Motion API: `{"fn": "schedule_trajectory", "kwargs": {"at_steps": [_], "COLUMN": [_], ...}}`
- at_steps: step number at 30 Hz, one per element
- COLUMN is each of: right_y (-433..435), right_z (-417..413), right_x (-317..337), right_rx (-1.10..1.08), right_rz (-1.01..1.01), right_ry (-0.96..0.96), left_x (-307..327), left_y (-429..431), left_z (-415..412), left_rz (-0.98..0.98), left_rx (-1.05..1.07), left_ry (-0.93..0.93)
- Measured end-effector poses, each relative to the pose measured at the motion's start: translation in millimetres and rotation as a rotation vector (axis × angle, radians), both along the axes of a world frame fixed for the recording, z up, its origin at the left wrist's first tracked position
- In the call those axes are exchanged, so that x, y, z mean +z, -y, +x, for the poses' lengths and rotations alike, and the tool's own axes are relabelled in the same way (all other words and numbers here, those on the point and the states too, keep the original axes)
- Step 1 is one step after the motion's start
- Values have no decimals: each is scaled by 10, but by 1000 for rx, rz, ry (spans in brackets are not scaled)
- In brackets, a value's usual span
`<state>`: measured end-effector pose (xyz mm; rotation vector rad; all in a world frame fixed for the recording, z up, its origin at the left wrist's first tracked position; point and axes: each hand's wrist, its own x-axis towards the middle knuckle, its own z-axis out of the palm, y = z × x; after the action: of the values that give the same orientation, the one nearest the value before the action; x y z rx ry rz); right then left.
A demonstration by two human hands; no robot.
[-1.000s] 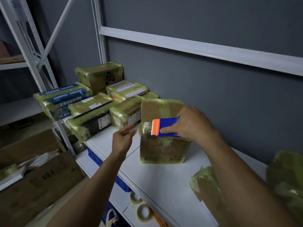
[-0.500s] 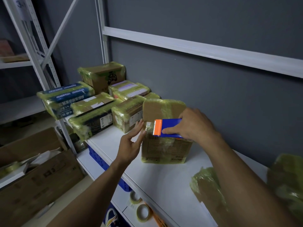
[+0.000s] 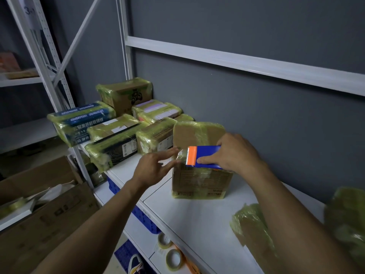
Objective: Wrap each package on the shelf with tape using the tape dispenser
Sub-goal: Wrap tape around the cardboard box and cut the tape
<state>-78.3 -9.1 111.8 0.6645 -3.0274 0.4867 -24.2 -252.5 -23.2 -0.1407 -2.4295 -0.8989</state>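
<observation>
on the shelf, right hand grips tape dispenser on package, left hand spread; blue box bears chinese print.

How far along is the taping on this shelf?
Done: the back-left packages look taped. In hand: the right hand holds the tape dispenser against the upright box, left hand open at its edge. Left: that box's bare cardboard; the near-right package is partly hidden.

left hand spread, right hand gripping
</observation>
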Motion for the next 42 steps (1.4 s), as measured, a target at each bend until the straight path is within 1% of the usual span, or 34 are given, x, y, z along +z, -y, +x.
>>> {"fn": "schedule_trajectory", "kwargs": {"at_steps": [1,2,3,5,9,16,21,24,31,37,39,42], "right_y": [-3,-8,-14,-23,-26,-70,-256,-300,-208,-167,-174,-183], "right_z": [9,11,16,17,26,51,94,97,45,33,19,8], "right_x": [2,0,-2,-5,-4,-12,84,88,70,86,66,46], "right_rx": [-4,-10,-16,-19,-21,-31,-57,-84,-126,-140,-142,-146], "right_rz": [0,2,7,8,-1,2,-3,19,75,79,83,87], "right_ry": [-1,-1,2,-1,7,1,4,-2,-26,-6,-2,5], "left_x": [26,49,70,103,232,182,200,194,174,262,276,213], "left_y": [20,33,42,83,139,10,-25,-86,-85,-195,-224,-202], "left_z": [-26,-59,-88,-136,-134,-95,-36,-43,-81,-194,-257,-311], "left_rz": [-101,-169,-193,-199,-252,-324,-296,-354,-503,-412,-396,-392], "left_rx": [26,8,-45,-140,-141,-60,-7,-26,-23,-14,-38,-100], "left_ry": [-33,-44,-32,8,5,-19,-9,-27,74,133,112,129]}}
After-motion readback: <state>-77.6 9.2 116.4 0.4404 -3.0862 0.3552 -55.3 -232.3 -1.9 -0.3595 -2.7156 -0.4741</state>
